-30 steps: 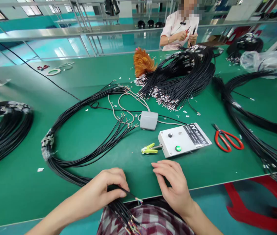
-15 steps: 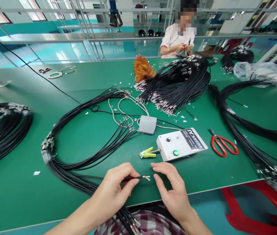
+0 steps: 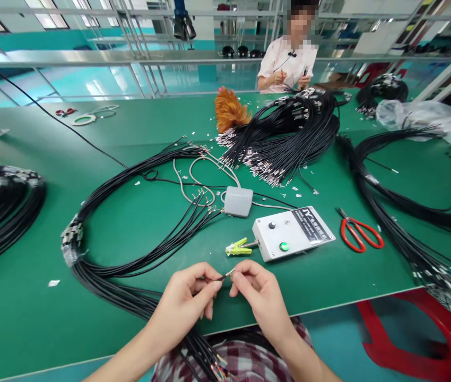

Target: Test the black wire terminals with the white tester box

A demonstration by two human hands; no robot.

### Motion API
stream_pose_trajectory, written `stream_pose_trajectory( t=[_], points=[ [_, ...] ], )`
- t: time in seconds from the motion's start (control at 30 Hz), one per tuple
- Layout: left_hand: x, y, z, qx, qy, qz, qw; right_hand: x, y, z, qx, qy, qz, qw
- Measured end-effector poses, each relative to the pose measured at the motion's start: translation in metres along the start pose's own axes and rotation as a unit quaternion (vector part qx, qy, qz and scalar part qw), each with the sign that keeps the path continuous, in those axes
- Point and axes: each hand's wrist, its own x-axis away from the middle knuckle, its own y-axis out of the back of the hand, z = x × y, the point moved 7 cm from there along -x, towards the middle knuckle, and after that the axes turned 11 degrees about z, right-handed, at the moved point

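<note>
A green work table (image 3: 30,307) fills the view. At its near edge, the left hand (image 3: 183,305) pinches 1 thin black cable end (image 3: 222,276) between thumb and forefinger. The cable runs roughly left to right, its stripped tip pointing right and slightly up into the right hand (image 3: 259,297), whose fingertips close on it. Beyond lie a yellow clip (image 3: 238,247), a white control box (image 3: 292,232) and red scissors (image 3: 358,232).
</note>
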Motion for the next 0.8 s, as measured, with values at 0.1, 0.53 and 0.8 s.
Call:
stream_pose_trajectory(
  t=[0.1, 0.53, 0.8],
  points=[
    [0.0, -0.001, 0.001, 0.029, 0.006, 0.009, 1.0, -0.002, -0.007, -0.006, -0.034, -0.038, 0.016, 0.999],
    [-0.011, -0.01, -0.003, 0.028, -0.033, -0.032, 0.999, 0.003, -0.003, 0.0, 0.118, -0.018, 0.028, 0.993],
    [-0.006, 0.001, 0.01, -0.031, -0.036, -0.1, 0.994, 0.008, 0.004, 0.028, 0.353, 0.12, 0.006, 0.928]
  ],
)
